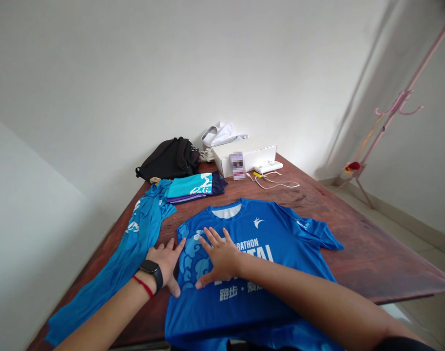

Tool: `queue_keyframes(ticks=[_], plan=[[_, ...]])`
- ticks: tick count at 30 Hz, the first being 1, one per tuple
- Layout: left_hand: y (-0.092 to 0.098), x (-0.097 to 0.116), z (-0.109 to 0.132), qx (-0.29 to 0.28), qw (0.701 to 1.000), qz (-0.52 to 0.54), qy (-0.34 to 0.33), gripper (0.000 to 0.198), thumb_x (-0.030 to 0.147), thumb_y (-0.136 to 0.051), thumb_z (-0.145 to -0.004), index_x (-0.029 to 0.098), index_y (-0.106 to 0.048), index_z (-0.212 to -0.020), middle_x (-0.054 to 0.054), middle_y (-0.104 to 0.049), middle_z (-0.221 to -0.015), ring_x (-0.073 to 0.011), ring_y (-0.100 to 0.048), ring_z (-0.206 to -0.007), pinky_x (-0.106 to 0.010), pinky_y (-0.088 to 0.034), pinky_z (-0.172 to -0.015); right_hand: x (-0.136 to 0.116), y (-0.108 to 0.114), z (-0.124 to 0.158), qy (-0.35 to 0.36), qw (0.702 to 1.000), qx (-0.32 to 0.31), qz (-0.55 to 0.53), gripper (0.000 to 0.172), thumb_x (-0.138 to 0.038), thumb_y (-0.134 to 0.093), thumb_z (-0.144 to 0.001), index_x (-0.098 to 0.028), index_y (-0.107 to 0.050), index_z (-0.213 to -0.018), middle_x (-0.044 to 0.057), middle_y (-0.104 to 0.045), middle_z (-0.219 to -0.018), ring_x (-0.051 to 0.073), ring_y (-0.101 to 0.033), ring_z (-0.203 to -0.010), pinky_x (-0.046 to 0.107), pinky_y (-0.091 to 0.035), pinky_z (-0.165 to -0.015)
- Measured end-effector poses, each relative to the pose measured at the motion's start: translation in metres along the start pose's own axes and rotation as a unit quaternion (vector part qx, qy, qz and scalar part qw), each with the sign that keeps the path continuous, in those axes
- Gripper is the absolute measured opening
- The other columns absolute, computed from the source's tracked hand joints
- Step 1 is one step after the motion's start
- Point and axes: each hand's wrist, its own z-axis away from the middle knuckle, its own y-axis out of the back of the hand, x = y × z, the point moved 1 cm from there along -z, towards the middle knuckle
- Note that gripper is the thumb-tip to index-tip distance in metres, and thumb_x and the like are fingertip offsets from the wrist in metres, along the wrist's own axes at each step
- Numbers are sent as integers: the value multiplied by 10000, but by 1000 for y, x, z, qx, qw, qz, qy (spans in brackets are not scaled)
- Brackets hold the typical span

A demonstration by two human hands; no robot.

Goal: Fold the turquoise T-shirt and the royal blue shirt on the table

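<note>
A blue sports T-shirt (266,253) with white lettering lies spread face up on the brown wooden table (372,243). My right hand (218,256) rests flat on its chest, fingers spread. My left hand (167,263), with a black watch and a red band on the wrist, lies open at the shirt's left edge, where the sleeve is folded in.
A lighter blue shirt (134,243) lies stretched along the table's left edge. Folded clothes (195,187) sit behind, then a black backpack (169,160), a white box (249,152) with white cloth behind it, and a white charger with cable (271,175). A pink coat stand (394,105) stands right.
</note>
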Motion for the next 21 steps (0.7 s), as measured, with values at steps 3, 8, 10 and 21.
queue_keyframes(ticks=[3,8,10,21], plan=[[1,1,-1,-4,1000,-6,1,1502,470,-944,-378,233,-115,-1609,-234,-217,-1622,-434,-344,-1436,-541,-366,-1095,0,1,1,0,1000,-1,-3,1245,-903,-462,-714,-148,-38,-1608,144,121,-1647,322,177,-1511,623,127,-1164],[-1,2,-4,0,1000,-13,3,1529,471,-952,-340,223,-132,-1608,-234,-230,-1618,-440,-349,-1430,-543,-368,-1093,1,1,1,6,1000,5,-9,1258,-909,-459,-708,-130,-51,-1606,156,114,-1645,330,173,-1512,634,130,-1157],[-2,2,-5,6,1000,-11,0,1533,469,-955,-332,224,-138,-1607,-231,-248,-1614,-442,-365,-1419,-542,-373,-1087,0,1,1,6,1000,2,-9,1262,-911,-457,-707,-124,-51,-1606,161,118,-1642,331,175,-1511,639,133,-1153],[-12,1,-15,1,1000,-26,13,1557,432,-970,-343,254,-75,-1605,-201,-206,-1637,-432,-347,-1428,-549,-371,-1080,-3,5,3,-1,1000,-19,6,1257,-909,-446,-717,-127,-23,-1605,152,121,-1645,323,196,-1506,630,148,-1154]])
